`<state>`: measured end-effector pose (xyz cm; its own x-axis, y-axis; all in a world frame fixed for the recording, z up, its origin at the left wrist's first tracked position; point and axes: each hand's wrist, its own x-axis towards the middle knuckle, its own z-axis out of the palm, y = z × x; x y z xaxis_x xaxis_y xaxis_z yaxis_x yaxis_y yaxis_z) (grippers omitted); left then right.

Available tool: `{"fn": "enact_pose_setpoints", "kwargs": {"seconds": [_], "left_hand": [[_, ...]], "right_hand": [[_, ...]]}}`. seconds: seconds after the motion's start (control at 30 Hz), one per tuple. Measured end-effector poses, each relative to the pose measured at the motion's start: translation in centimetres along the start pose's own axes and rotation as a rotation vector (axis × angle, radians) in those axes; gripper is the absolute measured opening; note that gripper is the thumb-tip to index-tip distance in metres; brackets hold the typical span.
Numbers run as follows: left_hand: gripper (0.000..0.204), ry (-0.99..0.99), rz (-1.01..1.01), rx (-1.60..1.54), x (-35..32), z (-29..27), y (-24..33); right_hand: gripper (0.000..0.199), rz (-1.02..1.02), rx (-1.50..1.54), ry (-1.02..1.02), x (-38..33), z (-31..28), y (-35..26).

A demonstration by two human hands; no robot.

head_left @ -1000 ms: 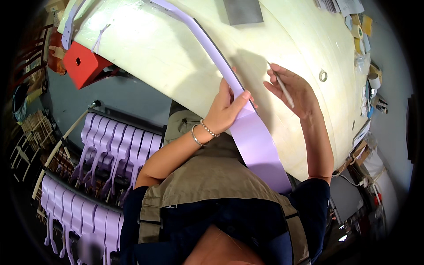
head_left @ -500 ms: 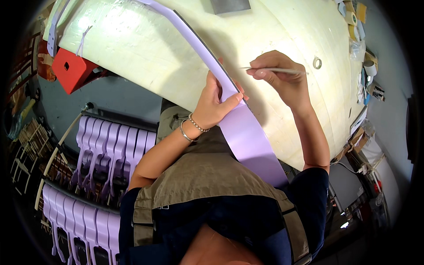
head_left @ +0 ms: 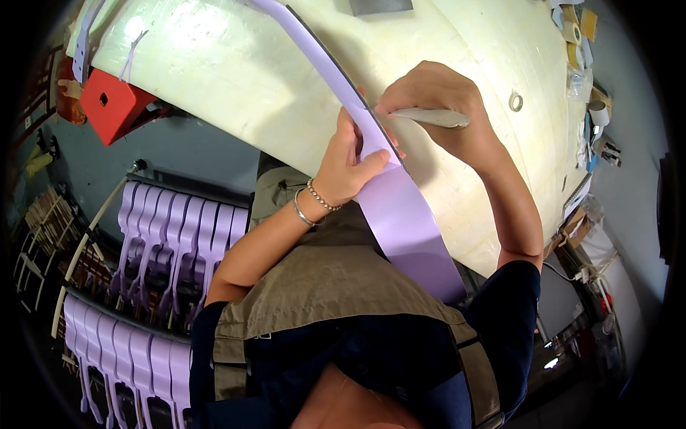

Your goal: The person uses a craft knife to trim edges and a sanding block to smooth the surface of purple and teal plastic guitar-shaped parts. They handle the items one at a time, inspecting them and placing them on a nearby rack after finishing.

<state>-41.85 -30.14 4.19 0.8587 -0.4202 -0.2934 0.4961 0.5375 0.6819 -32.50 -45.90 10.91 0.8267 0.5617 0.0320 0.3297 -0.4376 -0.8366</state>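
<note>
While my left fingers [head_left: 345, 129] were wrapped around the lilac strip [head_left: 411, 211], thumb pressed on its upper face and fingertips showing past the far side, my right fingers [head_left: 404, 89] were pinched around a pale, pen-like tool [head_left: 436, 116]. The tool's broad end pointed right, back toward my palm; its front end was hidden by my fingertips, so I cannot tell whether it touched the strip.

The strip ran aslant, its long axis going from the upper left, where it was narrow, down to the lower right, where it widened toward my body. My left grip sat about where narrow turned to wide. The right fingers were just beside the dark edge [head_left: 329, 53] on the strip's right flank, a little farther up than the left thumb; the left was the nearer hand, being already on the piece.

Beyond, the pale desk [head_left: 236, 93] spread out under the strip, with a small roll of tape [head_left: 516, 101] to the right and a grey block [head_left: 381, 6] at the top. Off to the left were a red box-like object [head_left: 114, 107] and two rows of lilac pieces [head_left: 175, 229] hung on a rack.
</note>
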Motion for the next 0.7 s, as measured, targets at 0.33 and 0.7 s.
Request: {"fn": "enact_pose_setpoints", "kwargs": {"seconds": [0.33, 0.7], "left_hand": [[0.080, 0.034, -0.092, -0.095, 0.0, -0.1, -0.1], [0.078, 0.024, -0.110, -0.014, -0.1, -0.5, -0.2]], "right_hand": [[0.024, 0.055, -0.030, -0.030, -0.6, -0.2, -0.5], [0.022, 0.084, -0.059, -0.084, -1.9, -0.8, -1.3]]}}
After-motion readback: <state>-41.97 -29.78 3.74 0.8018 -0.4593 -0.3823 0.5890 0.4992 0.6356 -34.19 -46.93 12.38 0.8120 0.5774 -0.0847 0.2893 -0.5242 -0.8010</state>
